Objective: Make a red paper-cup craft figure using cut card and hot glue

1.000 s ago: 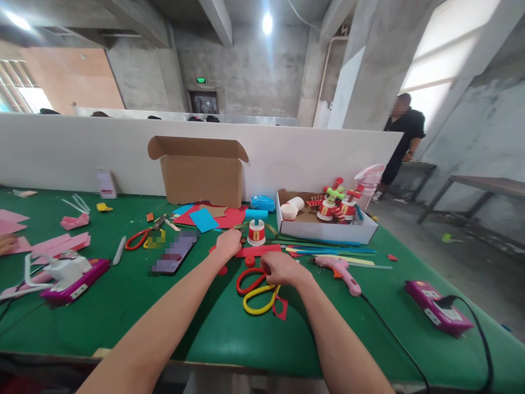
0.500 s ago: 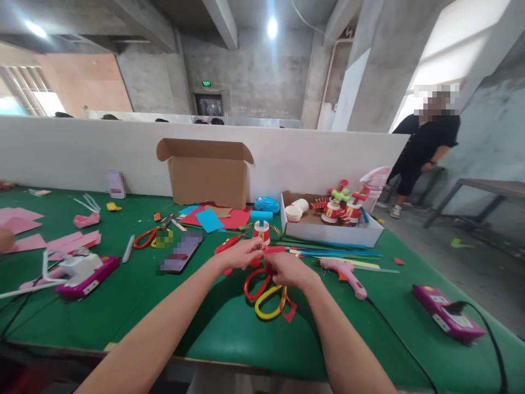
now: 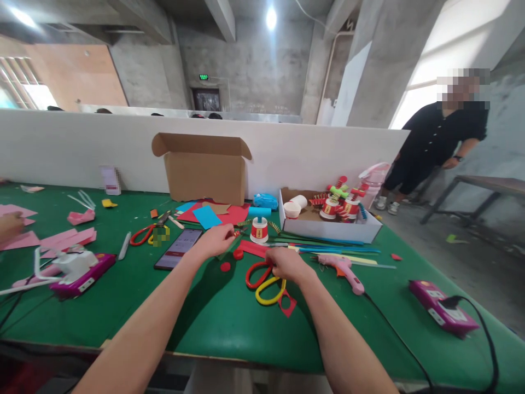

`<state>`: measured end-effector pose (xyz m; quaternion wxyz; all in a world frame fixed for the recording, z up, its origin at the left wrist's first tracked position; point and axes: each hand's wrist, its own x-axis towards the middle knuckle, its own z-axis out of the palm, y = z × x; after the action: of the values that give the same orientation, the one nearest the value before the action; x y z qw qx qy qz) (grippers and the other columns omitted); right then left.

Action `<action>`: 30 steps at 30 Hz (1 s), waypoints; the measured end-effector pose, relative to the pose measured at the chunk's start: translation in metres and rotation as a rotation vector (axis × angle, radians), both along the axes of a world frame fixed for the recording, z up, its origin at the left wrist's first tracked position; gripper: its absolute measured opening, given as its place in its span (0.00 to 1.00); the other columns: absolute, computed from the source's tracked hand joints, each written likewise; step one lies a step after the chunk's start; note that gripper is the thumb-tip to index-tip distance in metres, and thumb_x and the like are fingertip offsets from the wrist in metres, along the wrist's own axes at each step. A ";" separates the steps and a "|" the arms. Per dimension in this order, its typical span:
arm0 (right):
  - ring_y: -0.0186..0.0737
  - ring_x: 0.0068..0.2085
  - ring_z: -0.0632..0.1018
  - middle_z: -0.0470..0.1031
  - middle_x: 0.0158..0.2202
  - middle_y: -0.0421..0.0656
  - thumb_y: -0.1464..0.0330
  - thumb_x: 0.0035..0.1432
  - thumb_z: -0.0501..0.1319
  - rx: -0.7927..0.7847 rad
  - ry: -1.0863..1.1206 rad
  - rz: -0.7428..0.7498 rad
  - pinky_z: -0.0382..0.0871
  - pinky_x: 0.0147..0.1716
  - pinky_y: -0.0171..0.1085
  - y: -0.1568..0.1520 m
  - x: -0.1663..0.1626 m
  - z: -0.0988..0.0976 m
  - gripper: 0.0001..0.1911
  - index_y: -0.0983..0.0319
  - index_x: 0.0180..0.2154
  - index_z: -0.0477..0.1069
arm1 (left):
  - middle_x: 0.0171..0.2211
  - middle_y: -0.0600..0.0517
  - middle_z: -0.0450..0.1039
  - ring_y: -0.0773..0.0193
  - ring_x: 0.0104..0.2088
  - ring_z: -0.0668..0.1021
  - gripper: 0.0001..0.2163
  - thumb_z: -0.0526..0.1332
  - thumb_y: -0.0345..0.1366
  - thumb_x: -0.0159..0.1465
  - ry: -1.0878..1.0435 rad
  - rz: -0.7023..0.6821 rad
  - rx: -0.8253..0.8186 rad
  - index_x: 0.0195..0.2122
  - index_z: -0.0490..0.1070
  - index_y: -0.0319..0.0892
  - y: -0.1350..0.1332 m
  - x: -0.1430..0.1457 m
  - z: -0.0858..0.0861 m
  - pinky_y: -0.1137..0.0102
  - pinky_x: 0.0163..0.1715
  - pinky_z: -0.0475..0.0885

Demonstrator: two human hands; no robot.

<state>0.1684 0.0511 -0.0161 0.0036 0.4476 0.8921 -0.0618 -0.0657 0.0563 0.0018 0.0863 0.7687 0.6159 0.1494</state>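
Head view: cup [image 3: 259,233] just right of the left fingertips, red strip [image 3: 253,248] between the hands

Left hand [image 3: 215,242]: thumb and fingertips drawn close together by a small reddish bit; whether they hold it is too small to tell. Right hand [image 3: 289,265]: fingers curled downward at the strip's right end, near the scissors [image 3: 258,291]; the grip is hidden, so I cannot tell what they hold, if anything.

From the left fingers, the cup lies just to the right and slightly farther from the person. Of the two, the left hand is nearer. The cup's axis is upright, its wider end down on the green table [image 3: 229,334]. Nearer the person, the strip lies flat, its long axis running mostly left to right.

The cup is white with a red band and a gold-coloured mark. A blue piece [image 3: 259,220] rises at its top, and a coiled greenish spring reaches out on either side; the joins are unclear.

Farther out, a red disc [image 3: 225,266] lies below the left hand, a pink glue gun [image 3: 344,269] right of the right hand, and a white box [image 3: 328,229] beyond.
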 end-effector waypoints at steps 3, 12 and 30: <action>0.42 0.40 0.76 0.76 0.40 0.44 0.77 0.46 0.57 0.019 -0.004 -0.034 0.58 0.29 0.33 0.002 -0.001 -0.002 0.15 0.59 0.37 0.72 | 0.30 0.50 0.74 0.61 0.31 0.74 0.07 0.52 0.39 0.59 0.158 0.080 -0.093 0.30 0.65 0.43 -0.009 -0.012 0.005 0.73 0.26 0.60; 0.42 0.43 0.75 0.76 0.42 0.44 0.77 0.49 0.55 0.062 -0.005 -0.085 0.60 0.33 0.34 0.002 -0.001 0.001 0.14 0.59 0.38 0.72 | 0.38 0.45 0.76 0.53 0.39 0.77 0.10 0.51 0.39 0.60 0.321 0.237 -0.149 0.36 0.69 0.44 -0.025 -0.025 -0.010 0.68 0.32 0.67; 0.42 0.43 0.75 0.75 0.42 0.44 0.76 0.51 0.54 0.085 0.021 -0.059 0.61 0.33 0.35 0.006 -0.002 -0.004 0.13 0.59 0.38 0.71 | 0.39 0.45 0.76 0.53 0.41 0.77 0.09 0.54 0.39 0.60 0.382 0.205 -0.158 0.35 0.72 0.45 -0.045 -0.022 -0.015 0.69 0.33 0.68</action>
<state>0.1667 0.0572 -0.0204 -0.0266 0.4729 0.8802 -0.0288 -0.0876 0.0112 -0.0130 0.0123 0.7073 0.7057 -0.0397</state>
